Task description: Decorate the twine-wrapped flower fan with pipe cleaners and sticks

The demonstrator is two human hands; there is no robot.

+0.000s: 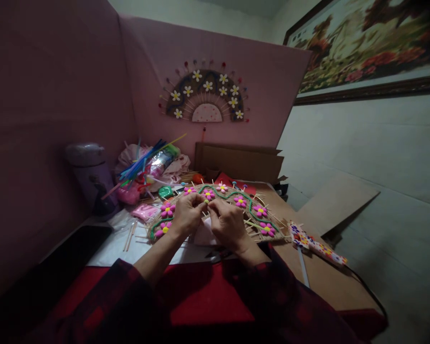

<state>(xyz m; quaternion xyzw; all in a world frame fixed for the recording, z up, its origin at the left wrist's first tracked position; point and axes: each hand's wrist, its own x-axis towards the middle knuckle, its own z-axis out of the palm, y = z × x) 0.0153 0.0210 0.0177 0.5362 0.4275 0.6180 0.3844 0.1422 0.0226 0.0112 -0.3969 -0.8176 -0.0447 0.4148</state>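
Note:
My left hand (pixel 187 215) and my right hand (pixel 229 223) meet over a fan-shaped craft piece (pixel 229 195), fingertips pinched together. Between them shows a small yellow-green piece (pixel 206 202); its kind is too small to make out. A thin yellow-green strip (pixel 251 224) sticks out beyond my right hand; I cannot tell whether it joins that piece. Twine-like brown material covers the fan, with pink flowers (pixel 240 201) with yellow centres, a wavy green cord (pixel 251 206) and thin sticks round its edge. My hands hide the fan's middle and part of its pale base (pixel 202 234).
A finished-looking fan with white flowers (pixel 208 86) hangs on the pink panel. Left stand a purple bottle (pixel 95 179) and a heap with blue pipe cleaners (pixel 143 160). Wooden sticks (pixel 130 236) lie near a dark phone-like slab (pixel 77 248). A flower-patterned glue gun (pixel 317 246) lies right.

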